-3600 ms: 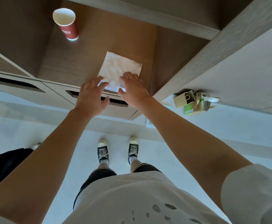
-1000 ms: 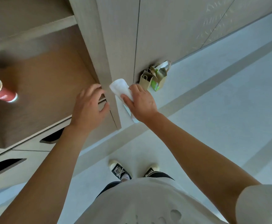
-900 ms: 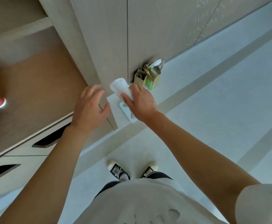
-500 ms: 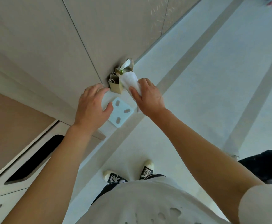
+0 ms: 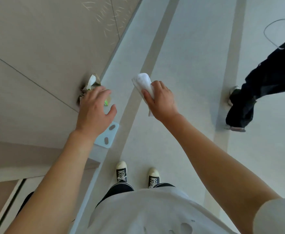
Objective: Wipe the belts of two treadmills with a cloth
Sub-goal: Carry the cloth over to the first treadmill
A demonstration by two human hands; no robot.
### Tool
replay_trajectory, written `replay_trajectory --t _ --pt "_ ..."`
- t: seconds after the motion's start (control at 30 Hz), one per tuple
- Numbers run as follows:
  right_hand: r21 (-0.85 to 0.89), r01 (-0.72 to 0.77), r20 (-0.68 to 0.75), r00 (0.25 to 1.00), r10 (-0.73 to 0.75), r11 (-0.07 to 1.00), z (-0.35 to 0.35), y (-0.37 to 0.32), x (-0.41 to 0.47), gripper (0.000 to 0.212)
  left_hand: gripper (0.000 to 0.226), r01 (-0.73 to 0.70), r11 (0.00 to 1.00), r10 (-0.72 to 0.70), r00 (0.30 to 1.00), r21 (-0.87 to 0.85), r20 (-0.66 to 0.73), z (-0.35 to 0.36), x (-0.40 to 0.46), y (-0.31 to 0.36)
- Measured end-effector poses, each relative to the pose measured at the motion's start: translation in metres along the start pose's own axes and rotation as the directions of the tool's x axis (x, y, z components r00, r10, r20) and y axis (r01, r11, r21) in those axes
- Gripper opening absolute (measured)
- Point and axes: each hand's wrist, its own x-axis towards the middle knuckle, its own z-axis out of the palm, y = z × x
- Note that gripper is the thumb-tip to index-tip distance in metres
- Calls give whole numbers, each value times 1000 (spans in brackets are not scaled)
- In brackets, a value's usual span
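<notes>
Right fingers: curled round the folded white cloth (image 5: pixel 143 85), thumb on its near face — the right hand (image 5: pixel 161 100) holds it clear of everything, out in front of the body.
Cloth axis: its long side runs from the palm up and away to the left, with a short tail showing below the heel of the hand.
Left fingers: spread and relaxed, holding nothing; the left hand (image 5: pixel 94 108) hangs in the air, apart from the cloth.
Nearer hand: the right already has the cloth, so the wiping falls to it — the left looks free to steady or balance.
Treadmill belts: none in view, and which way they lie cannot be told.
Under the hands: pale floor (image 5: pixel 189 65) with darker stripes, a wall panel (image 5: pixel 36 48) on the left, small paper bags (image 5: pixel 94 86) at its foot, a flat scale (image 5: pixel 108 137) just beside them.
Stage: cloth in hand, wiping not yet begun, as I judge it.
Bystander: a dark trouser leg (image 5: pixel 263 85) stands well off to the right.
</notes>
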Motion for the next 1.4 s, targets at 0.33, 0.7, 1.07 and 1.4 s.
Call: replay_trajectory --t 0.33,0.7,1.07,1.4 --pt "-44 -296 -194 940 282 954 -34 37 1 39 49 -263 958 276 955 -114 112 37 97 24" --pt "-36 -577 -411 753 514 816 -53 44 -26 38 51 -542 797 593 786 -264 176 74 181 61" --pt "49 -746 -534 543 648 664 -101 112 -74 40 52 -650 671 735 646 -356 206 129 205 170" --pt "103 -788 -563 457 688 607 -194 238 -104 38 53 -689 615 786 575 -382 228 199 228 331"
